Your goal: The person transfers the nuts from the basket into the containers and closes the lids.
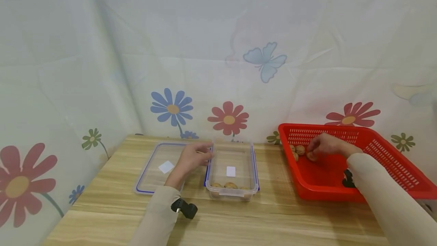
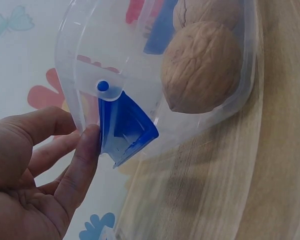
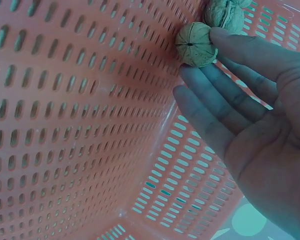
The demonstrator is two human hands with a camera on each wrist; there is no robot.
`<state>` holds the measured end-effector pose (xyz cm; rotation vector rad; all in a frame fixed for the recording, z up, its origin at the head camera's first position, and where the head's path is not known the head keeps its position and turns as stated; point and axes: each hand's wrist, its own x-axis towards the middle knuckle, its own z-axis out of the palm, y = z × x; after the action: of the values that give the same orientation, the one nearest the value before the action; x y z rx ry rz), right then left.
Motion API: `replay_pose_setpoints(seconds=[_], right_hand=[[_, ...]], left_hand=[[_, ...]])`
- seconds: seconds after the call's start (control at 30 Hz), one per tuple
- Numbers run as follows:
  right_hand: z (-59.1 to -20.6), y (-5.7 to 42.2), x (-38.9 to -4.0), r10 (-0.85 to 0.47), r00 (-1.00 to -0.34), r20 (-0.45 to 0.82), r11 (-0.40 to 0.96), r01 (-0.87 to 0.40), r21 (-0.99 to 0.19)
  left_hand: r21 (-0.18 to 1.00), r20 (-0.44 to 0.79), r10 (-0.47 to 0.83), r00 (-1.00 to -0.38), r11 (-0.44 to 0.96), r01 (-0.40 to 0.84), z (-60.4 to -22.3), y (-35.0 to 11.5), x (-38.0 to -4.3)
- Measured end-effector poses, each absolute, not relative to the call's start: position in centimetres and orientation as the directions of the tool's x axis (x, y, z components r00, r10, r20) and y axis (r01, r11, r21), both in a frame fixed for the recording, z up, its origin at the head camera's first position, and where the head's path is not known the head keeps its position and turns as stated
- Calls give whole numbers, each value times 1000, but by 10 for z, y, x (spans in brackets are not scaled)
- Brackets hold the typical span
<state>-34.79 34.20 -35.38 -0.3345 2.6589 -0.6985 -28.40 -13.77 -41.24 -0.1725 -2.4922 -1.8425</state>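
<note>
In the head view, my left hand (image 1: 194, 158) is at the left rim of a clear plastic food container (image 1: 235, 155). Its fingers pinch the edge beside a blue side latch (image 2: 127, 127), which hangs loose. Walnuts (image 2: 202, 67) lie along the container's near end. Over on the right, my right hand (image 1: 326, 145) reaches into a red plastic basket (image 1: 327, 193). Thumb and fingertips pinch a walnut (image 3: 195, 45) near the basket's wall. More walnuts (image 1: 299, 150) sit right by it in the basket's left corner.
A clear lid (image 1: 157, 158) with a blue seal lies flat on the wooden table (image 1: 112, 200), left of the container. Behind the table hangs a flowered cloth (image 1: 205, 67). The basket's raised walls surround the right hand.
</note>
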Motion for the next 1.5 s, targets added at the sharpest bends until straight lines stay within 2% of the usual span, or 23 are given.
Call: replay_pose_setpoints(seconds=[0.27,0.43,0.8,1.5], right_hand=[[-353,340,-346,-284,-914,-289,870,-118,-479],[-349,338,-343,-277,-927,-253,856,-119,-503],[-330,323,-332,-313,-943,-116,818,-205,-537],[-291,289,-301,-358,-932,51,781,-329,-531]], left_hand=[[954,89,60,-994,280,103,-412,-138,-284],[955,84,57,-995,280,97,-412,-138,-283],[955,83,62,-995,281,98,-411,-137,-282],[953,85,64,-994,285,99,-409,-137,-282]])
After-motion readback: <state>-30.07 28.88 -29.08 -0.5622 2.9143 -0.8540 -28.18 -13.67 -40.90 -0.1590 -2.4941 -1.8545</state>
